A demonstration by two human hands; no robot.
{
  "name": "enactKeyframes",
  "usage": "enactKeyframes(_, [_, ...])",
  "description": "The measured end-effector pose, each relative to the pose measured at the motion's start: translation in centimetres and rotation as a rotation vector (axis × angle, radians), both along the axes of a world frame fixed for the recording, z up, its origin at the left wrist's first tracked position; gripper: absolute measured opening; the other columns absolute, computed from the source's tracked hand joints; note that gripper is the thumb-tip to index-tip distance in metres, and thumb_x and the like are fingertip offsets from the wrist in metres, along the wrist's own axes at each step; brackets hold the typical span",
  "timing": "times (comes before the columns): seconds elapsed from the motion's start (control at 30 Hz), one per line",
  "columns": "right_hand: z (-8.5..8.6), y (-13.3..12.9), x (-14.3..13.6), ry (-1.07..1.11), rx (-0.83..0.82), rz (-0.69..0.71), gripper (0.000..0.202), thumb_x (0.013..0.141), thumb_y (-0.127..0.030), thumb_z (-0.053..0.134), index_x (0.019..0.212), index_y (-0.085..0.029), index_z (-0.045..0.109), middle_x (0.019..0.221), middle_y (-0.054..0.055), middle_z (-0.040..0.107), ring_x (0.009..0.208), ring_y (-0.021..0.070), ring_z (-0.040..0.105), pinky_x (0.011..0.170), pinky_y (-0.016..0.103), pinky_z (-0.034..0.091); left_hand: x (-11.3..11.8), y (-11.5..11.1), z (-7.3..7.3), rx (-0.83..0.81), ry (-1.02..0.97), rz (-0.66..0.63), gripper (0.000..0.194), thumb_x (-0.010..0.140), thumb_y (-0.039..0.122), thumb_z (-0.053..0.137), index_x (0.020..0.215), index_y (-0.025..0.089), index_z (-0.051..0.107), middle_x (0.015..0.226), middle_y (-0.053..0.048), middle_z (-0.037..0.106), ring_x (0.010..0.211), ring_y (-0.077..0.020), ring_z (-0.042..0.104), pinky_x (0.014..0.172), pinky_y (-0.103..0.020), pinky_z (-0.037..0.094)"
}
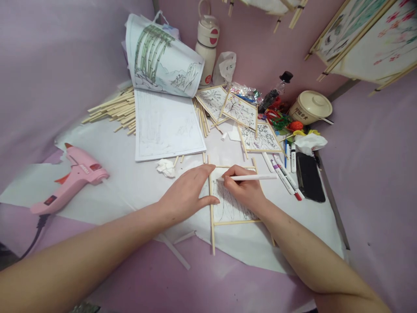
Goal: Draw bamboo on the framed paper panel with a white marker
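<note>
My right hand [244,189] is closed round a white marker pen [257,177], its tip touching the upper left of a small framed drawing [233,208]. Thin wooden sticks edge this sheet, and dark wavy lines run down it. My left hand [189,191] lies on the left side of the frame, fingers stretched out and thumb apart, pressing on the stick and paper. Part of the drawing is hidden under my right hand. A crumpled tissue [166,168] sits just beyond my left hand. Several markers [283,176] lie to the right of the frame.
A pink glue gun [76,174] lies at left. Behind are an open picture pad [169,124], wooden sticks [114,108], finished framed drawings [239,111] and a white bottle [206,52]. At right are a black phone [310,177] and a lidded bowl [309,106].
</note>
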State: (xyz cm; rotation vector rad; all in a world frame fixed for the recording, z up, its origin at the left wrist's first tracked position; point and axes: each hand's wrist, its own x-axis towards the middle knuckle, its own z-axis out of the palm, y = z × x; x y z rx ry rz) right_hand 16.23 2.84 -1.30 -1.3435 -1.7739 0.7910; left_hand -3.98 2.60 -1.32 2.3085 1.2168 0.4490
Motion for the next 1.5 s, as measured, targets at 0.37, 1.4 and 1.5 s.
enactKeyframes(0.37, [-0.01, 0.05, -0.13, -0.031, 0.013, 0.016, 0.011, 0.076, -0.014, 0.055, 0.068, -0.02, 0.06, 0.059, -0.004, 0.059, 0.055, 0.0098, 0.052, 0.054, 0.022, 0.04, 0.1, 0.02, 0.18, -0.015, 0.009, -0.005, 0.077, 0.082, 0.048, 0.071, 0.142, 0.018, 0.033, 0.144, -0.012, 0.049, 0.132, -0.0278, 0.047, 0.11, -0.042, 0.04])
enactKeyframes(1.4, [0.06, 0.11, -0.09, -0.039, -0.01, 0.001, 0.011, 0.075, -0.016, 0.055, 0.067, -0.02, 0.06, 0.059, -0.003, 0.059, 0.056, 0.0112, 0.052, 0.055, 0.023, 0.041, 0.0, 0.01, 0.26, -0.026, -0.007, -0.004, 0.075, 0.083, 0.048, 0.069, 0.143, 0.022, 0.032, 0.144, -0.011, 0.049, 0.132, -0.0292, 0.047, 0.109, -0.044, 0.04])
enactKeyframes(1.5, [0.11, 0.11, -0.11, -0.033, 0.001, -0.002, 0.011, 0.076, -0.016, 0.055, 0.067, -0.02, 0.059, 0.057, -0.004, 0.057, 0.055, 0.0108, 0.051, 0.054, 0.023, 0.039, 0.02, -0.02, 0.23, -0.025, 0.002, -0.002, 0.076, 0.083, 0.048, 0.069, 0.143, 0.021, 0.032, 0.145, -0.011, 0.049, 0.133, -0.0289, 0.047, 0.109, -0.044, 0.04])
